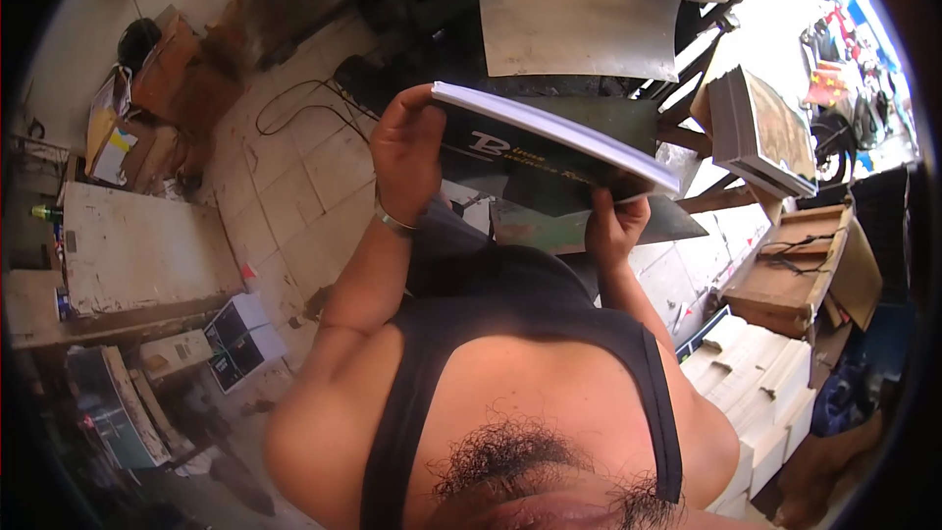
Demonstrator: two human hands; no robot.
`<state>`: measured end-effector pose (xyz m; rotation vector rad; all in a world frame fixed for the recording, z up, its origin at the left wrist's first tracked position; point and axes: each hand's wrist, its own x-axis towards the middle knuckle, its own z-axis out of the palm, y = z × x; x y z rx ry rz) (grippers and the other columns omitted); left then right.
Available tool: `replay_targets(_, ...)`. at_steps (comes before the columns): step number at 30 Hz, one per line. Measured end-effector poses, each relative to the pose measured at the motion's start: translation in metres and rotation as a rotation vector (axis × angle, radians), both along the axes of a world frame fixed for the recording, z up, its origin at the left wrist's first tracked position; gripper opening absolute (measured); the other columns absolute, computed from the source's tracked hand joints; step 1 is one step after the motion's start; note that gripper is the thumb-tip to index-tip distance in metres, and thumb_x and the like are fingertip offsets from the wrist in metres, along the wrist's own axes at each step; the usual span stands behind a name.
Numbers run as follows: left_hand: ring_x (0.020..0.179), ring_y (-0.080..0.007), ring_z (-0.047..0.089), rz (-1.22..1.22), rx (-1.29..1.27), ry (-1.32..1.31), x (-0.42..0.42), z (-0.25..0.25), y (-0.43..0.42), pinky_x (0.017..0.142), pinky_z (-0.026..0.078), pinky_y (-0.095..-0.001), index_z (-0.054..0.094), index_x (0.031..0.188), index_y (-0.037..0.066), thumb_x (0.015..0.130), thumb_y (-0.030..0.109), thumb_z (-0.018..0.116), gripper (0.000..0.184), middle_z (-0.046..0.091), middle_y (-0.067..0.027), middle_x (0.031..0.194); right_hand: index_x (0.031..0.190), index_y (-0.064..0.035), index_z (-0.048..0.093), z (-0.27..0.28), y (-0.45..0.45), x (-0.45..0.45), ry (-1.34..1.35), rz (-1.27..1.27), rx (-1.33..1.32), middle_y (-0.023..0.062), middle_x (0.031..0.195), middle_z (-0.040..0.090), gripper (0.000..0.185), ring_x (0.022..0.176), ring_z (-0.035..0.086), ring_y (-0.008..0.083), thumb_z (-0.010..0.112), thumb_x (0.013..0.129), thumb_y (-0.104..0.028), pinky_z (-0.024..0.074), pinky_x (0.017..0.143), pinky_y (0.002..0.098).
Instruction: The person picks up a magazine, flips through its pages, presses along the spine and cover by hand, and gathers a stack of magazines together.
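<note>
Black tank top [520, 316], pale wristband [394, 224]

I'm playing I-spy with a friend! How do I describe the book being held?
Find the person's black top, then the left hand and right hand above it in the picture. They hold a dark-covered book with a big white B, the only book held up.
</note>
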<state>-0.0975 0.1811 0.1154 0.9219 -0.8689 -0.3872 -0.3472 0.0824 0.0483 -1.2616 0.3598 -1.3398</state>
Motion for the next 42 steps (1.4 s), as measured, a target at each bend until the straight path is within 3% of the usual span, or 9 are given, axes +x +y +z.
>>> replay_targets(5, 0.095, -0.0132, 0.065, 0.012, -0.045, 0.027, -0.008, 0.002, -0.002, 0.08, 0.054, -0.0259, 0.058, 0.122, 0.001, 0.109, 0.023, 0.056, 0.026, 0.068, -0.0088, 0.108, 0.111, 0.0051, 0.066, 0.005, 0.006, 0.002, 0.09, -0.109, -0.13, 0.0104, 0.108, 0.062, 0.021, 0.096, 0.056, 0.0152, 0.069, 0.091, 0.004, 0.0457, 0.086, 0.0274)
replay_targets(14, 0.098, -0.0076, 0.061, 0.076, -0.043, 0.206, -0.014, 0.007, -0.005, 0.089, 0.049, -0.0241, 0.063, 0.119, 0.001, 0.108, 0.014, 0.059, 0.018, 0.069, -0.0032, 0.109, 0.119, 0.0036, 0.065, -0.007, 0.005, 0.006, 0.11, -0.021, -0.003, 0.0057, 0.107, 0.07, 0.025, 0.098, 0.063, 0.0121, 0.068, 0.094, 0.006, 0.0495, 0.088, 0.029)
replay_targets(21, 0.099, -0.0098, 0.061, 0.186, 0.059, 0.417, 0.008, -0.004, -0.017, 0.091, 0.046, -0.0247, 0.07, 0.108, 0.007, 0.106, 0.021, 0.064, 0.015, 0.072, 0.0, 0.105, 0.125, 0.0023, 0.06, 0.008, -0.007, 0.024, 0.276, 0.185, 0.088, 0.0057, 0.112, 0.069, 0.027, 0.106, 0.061, 0.0109, 0.065, 0.099, -0.001, 0.0477, 0.095, 0.0271)
replay_targets(25, 0.102, -0.0177, 0.069, 0.126, 0.156, 0.556, 0.03, -0.012, -0.024, 0.091, 0.056, -0.0334, 0.066, 0.114, 0.008, 0.104, 0.022, 0.065, 0.017, 0.074, -0.0072, 0.11, 0.124, 0.0015, 0.062, 0.001, -0.014, 0.027, 0.322, 0.169, 0.07, 0.0025, 0.109, 0.068, 0.024, 0.102, 0.059, 0.0074, 0.065, 0.1, -0.003, 0.0476, 0.093, 0.0248)
replay_targets(32, 0.119, -0.0214, 0.063, -0.17, 0.176, 0.435, 0.037, -0.044, -0.022, 0.102, 0.051, -0.0387, 0.059, 0.133, 0.005, 0.11, 0.027, 0.054, 0.033, 0.066, -0.0078, 0.132, 0.124, -0.0002, 0.063, 0.041, -0.02, 0.032, 0.498, -0.037, -0.138, 0.0047, 0.092, 0.07, 0.03, 0.086, 0.062, 0.0073, 0.071, 0.096, -0.005, 0.0513, 0.079, 0.0262)
replay_targets(34, 0.125, -0.0226, 0.06, -0.234, 0.357, 0.452, 0.021, -0.056, -0.01, 0.109, 0.046, -0.0412, 0.054, 0.138, 0.006, 0.11, 0.026, 0.053, 0.034, 0.063, -0.0077, 0.137, 0.137, -0.0065, 0.059, 0.051, -0.019, 0.031, 0.543, -0.079, -0.219, 0.0121, 0.09, 0.071, 0.046, 0.08, 0.068, 0.0204, 0.07, 0.092, -0.003, 0.0533, 0.077, 0.0304)
replay_targets(38, 0.129, -0.0236, 0.056, -0.267, 0.231, 0.427, 0.014, -0.075, -0.006, 0.113, 0.043, -0.0427, 0.049, 0.142, 0.006, 0.111, 0.023, 0.049, 0.035, 0.06, -0.0091, 0.14, 0.153, -0.0162, 0.05, 0.081, -0.01, 0.032, 0.601, -0.168, -0.441, 0.0178, 0.1, 0.071, 0.067, 0.084, 0.069, 0.037, 0.068, 0.09, 0.0, 0.0559, 0.08, 0.0388)
replay_targets(40, 0.125, -0.0239, 0.059, -0.279, 0.158, 0.56, 0.007, -0.077, -0.004, 0.108, 0.048, -0.0408, 0.048, 0.142, 0.004, 0.112, 0.02, 0.045, 0.034, 0.059, -0.0109, 0.138, 0.156, -0.0201, 0.047, 0.083, -0.009, 0.032, 0.641, -0.184, -0.553, 0.0186, 0.103, 0.07, 0.074, 0.085, 0.068, 0.0402, 0.068, 0.089, 0.001, 0.0566, 0.08, 0.0424)
replay_targets(42, 0.131, -0.0244, 0.055, -0.328, 0.123, 0.553, 0.007, -0.081, -0.002, 0.114, 0.042, -0.0444, 0.046, 0.145, 0.006, 0.112, 0.022, 0.047, 0.037, 0.057, -0.0095, 0.143, 0.157, -0.0221, 0.046, 0.085, -0.006, 0.03, 0.694, -0.157, -0.583, 0.0176, 0.103, 0.07, 0.076, 0.085, 0.068, 0.0393, 0.068, 0.088, 0.001, 0.0569, 0.078, 0.0438)
